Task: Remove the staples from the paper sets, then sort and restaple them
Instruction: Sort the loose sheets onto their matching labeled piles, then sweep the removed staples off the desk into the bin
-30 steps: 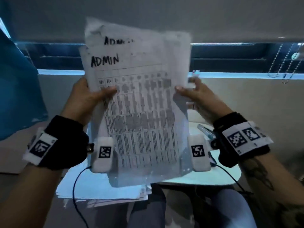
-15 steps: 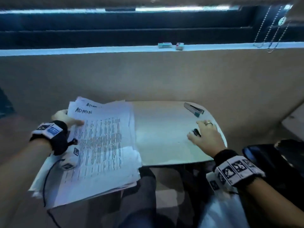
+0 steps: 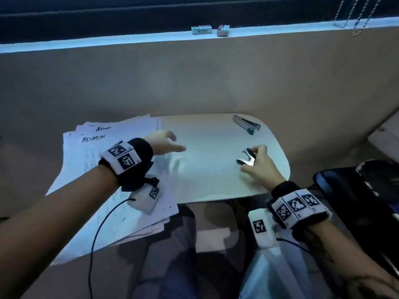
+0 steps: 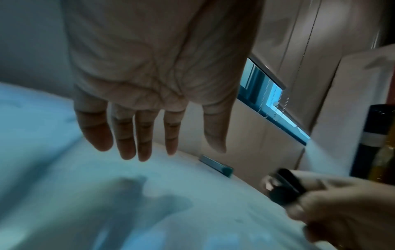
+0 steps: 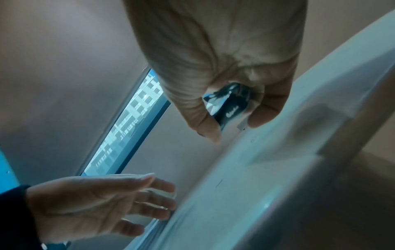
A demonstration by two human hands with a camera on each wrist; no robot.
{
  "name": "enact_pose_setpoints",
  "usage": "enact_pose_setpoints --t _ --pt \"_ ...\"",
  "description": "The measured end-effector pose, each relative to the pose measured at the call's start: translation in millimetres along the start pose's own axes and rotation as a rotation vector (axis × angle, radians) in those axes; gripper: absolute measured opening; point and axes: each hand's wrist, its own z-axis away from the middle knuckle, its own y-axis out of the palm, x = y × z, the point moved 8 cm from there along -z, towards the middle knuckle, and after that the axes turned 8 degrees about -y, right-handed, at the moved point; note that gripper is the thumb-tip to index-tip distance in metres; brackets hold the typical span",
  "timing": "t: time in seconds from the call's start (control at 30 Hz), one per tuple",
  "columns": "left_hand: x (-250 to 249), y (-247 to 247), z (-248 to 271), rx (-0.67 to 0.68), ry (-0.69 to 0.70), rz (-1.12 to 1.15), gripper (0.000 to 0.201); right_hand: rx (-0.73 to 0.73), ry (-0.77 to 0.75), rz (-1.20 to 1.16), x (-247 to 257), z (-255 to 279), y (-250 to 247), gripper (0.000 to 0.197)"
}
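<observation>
A stack of printed paper sets (image 3: 90,169), the top sheet marked ADMIN, lies on the left part of the small white table (image 3: 207,182) and overhangs its left edge. My left hand (image 3: 166,143) (image 4: 149,135) hovers flat over the table just right of the papers, fingers straight, holding nothing. My right hand (image 3: 257,162) (image 5: 230,118) pinches a black and chrome staple remover (image 3: 246,158) (image 5: 226,108) (image 4: 282,187) just above the table's right side. A grey stapler (image 3: 247,124) (image 4: 215,165) lies at the table's back right.
A beige wall rises right behind the table, topped by a window ledge with two small staple boxes (image 3: 210,30). Blind chains (image 3: 354,16) hang at the top right. A dark bag (image 3: 356,195) sits right of the table. My knees are below the front edge.
The papers, held up in both hands a second ago, now lie on the table's left. My left hand has left them and moved right. My right hand has picked up the staple remover.
</observation>
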Motion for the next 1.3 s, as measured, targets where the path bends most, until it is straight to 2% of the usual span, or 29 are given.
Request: enact_pose_setpoints --t 0.07,0.13,0.2,0.27,0.37,0.47,0.57,0.63,0.8,0.83,0.93,0.97,1.03,1.1,1.13,1.3 --pt "-30.6 30.2 6.9 0.127 0.049 0.026 0.049 0.05 0.002 -0.075 -2.5 -0.6 5.7 0.037" --pt "-46.7 55.3 10.8 0.167 0.05 -0.049 0.062 0.057 0.031 -0.164 -5.9 -1.0 6.0 0.03" --pt "-53.2 71.9 12.0 0.149 0.047 -0.204 0.076 0.04 0.077 -0.238 -9.0 -1.1 1.1 0.031" --pt "-55.5 80.9 12.6 0.142 0.054 -0.31 0.08 0.057 0.091 -0.271 -10.2 -2.6 -3.0 0.033" --pt "-54.9 84.1 11.6 0.145 0.064 -0.335 0.081 0.084 0.111 -0.27 -12.8 -12.7 -12.7 0.032" --pt "-54.5 85.1 10.5 0.148 0.067 -0.327 0.079 0.045 0.133 -0.247 -18.2 -32.6 -38.6 0.037" --pt "-55.6 84.5 9.5 0.147 0.062 -0.327 0.077 0.024 0.227 -0.258 -35.4 -52.5 -63.3 0.036" --pt "-57.7 83.3 8.8 0.147 0.059 -0.332 0.077 0.061 0.293 -0.184 -47.0 -63.8 -69.2 0.034" --pt "-61.1 82.4 7.8 0.156 0.048 -0.334 0.076 0.164 0.335 0.27 -45.6 -82.6 -59.0 0.031" --pt "-60.9 82.8 7.3 0.158 0.048 -0.337 0.075 0.164 0.34 0.317 -45.1 -86.0 -56.1 0.035" --pt "-60.4 83.2 6.8 0.161 0.051 -0.34 0.077 0.098 0.377 0.28 -48.5 -94.3 -52.5 0.073" --pt "-60.4 83.2 6.7 0.162 0.051 -0.337 0.078 0.072 0.362 0.226 -47.8 -97.4 -51.8 0.074" --pt "-60.8 83.5 6.7 0.163 0.051 -0.334 0.079 0.043 0.304 0.168 -42.9 -101.1 -52.4 0.058" --pt "-60.9 83.4 6.6 0.161 0.048 -0.333 0.079 0.042 0.254 0.241 -37.8 -100.2 -54.6 0.032" --pt "-61.0 83.5 6.6 0.16 0.046 -0.333 0.08 0.042 0.245 0.295 -37.0 -99.5 -55.7 0.027" --pt "-61.4 82.8 10.4 0.15 0.033 -0.346 0.079 0.051 0.229 0.421 -44.7 -102.5 -60.5 0.035"
